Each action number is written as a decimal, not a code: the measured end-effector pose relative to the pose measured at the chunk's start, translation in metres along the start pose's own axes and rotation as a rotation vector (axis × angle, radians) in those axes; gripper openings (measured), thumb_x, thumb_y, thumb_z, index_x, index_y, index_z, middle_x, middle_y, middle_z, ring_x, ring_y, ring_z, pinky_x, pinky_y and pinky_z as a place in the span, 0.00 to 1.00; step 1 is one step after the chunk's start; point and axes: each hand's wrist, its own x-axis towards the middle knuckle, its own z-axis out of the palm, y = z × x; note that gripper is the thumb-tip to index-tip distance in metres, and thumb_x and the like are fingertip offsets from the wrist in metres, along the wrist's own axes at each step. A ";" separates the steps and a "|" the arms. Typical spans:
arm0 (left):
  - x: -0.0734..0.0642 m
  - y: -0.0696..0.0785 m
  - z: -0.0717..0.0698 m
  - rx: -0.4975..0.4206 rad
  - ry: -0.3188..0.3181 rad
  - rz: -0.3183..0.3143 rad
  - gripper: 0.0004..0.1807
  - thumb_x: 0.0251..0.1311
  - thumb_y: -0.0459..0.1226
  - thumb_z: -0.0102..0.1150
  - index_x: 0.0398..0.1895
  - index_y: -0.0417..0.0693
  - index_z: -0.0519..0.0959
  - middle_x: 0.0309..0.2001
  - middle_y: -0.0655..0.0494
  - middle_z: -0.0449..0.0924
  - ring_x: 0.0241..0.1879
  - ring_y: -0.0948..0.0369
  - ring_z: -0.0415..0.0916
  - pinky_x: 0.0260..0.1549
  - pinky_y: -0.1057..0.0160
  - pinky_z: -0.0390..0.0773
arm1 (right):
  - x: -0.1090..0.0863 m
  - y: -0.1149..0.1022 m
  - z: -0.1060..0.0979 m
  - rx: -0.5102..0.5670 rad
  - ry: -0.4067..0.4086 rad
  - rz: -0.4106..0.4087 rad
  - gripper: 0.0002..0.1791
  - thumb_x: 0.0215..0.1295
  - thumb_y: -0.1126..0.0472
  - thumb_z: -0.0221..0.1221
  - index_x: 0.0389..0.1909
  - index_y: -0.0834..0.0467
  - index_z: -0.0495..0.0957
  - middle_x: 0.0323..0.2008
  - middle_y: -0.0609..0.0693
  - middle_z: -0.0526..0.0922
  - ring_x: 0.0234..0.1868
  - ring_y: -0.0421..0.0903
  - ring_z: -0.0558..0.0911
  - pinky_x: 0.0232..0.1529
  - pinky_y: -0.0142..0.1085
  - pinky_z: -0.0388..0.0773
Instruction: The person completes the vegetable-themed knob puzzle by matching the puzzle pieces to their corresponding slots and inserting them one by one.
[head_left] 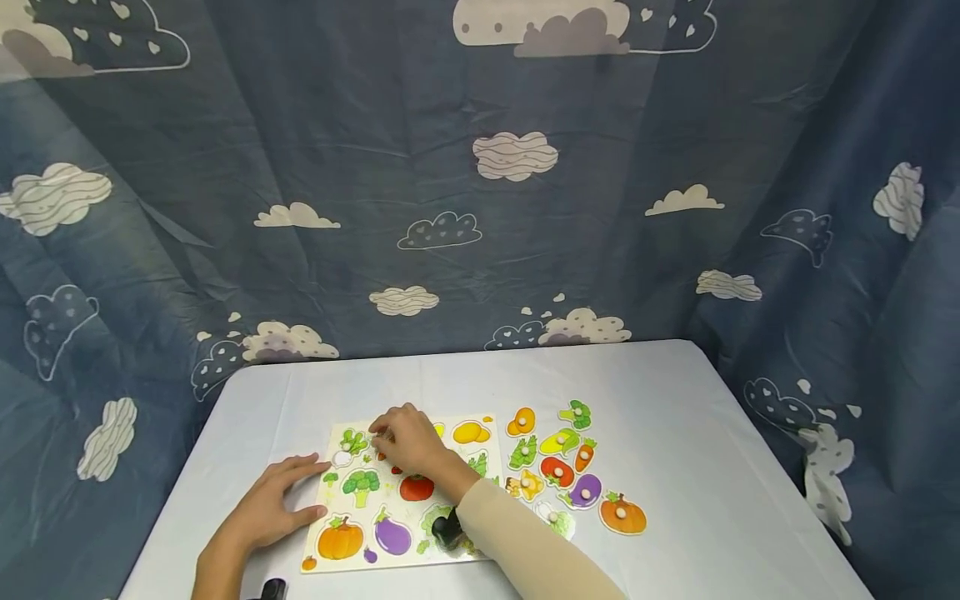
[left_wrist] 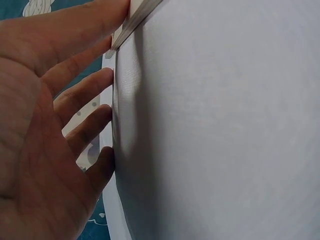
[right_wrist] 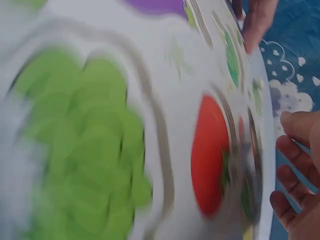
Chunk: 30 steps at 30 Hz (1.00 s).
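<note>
A vegetable puzzle board point(head_left: 408, 560) lies on the white table, with pictures of a pumpkin, an eggplant, broccoli and a tomato facing up. My left hand point(head_left: 266, 508) rests at the board's left edge, fingers extended and spread. Its thumb and fingertips touch the edge; the left wrist view shows the palm point(left_wrist: 45, 135) from below. My right hand point(head_left: 412, 442) hovers over the board's upper part, beside the radish picture point(head_left: 352, 440). Its fingers are loosely bent in the right wrist view, with nothing visible between them. A blurred cabbage picture point(right_wrist: 95, 145) is close to that camera.
Right of the board lie several loose knobbed pieces, among them broccoli point(head_left: 576, 414), corn point(head_left: 560, 442), tomato point(head_left: 557, 472), eggplant point(head_left: 584, 492) and pumpkin point(head_left: 622, 515). A blue cloud-patterned curtain point(head_left: 375, 167) hangs behind the table point(head_left: 712, 517).
</note>
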 end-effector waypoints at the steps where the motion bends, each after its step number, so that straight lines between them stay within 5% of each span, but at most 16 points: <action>1: 0.000 0.001 0.000 0.000 -0.002 0.001 0.38 0.50 0.55 0.77 0.66 0.60 0.80 0.73 0.46 0.72 0.73 0.37 0.62 0.66 0.25 0.64 | -0.001 0.004 -0.003 0.020 -0.006 0.008 0.10 0.70 0.53 0.66 0.48 0.48 0.89 0.41 0.41 0.87 0.39 0.37 0.76 0.41 0.27 0.74; 14: 0.000 0.000 -0.002 -0.005 -0.002 0.008 0.39 0.49 0.55 0.78 0.66 0.58 0.80 0.73 0.44 0.71 0.72 0.35 0.62 0.65 0.24 0.63 | -0.028 0.031 -0.052 -0.010 -0.013 0.021 0.11 0.71 0.51 0.65 0.49 0.49 0.88 0.42 0.42 0.88 0.44 0.41 0.81 0.45 0.31 0.79; 30: -0.002 0.000 -0.002 0.024 0.002 0.046 0.39 0.49 0.58 0.77 0.65 0.57 0.80 0.70 0.42 0.74 0.69 0.35 0.66 0.62 0.24 0.68 | -0.075 0.072 -0.109 -0.025 0.140 0.064 0.12 0.69 0.50 0.67 0.48 0.50 0.88 0.43 0.41 0.88 0.47 0.44 0.81 0.48 0.37 0.81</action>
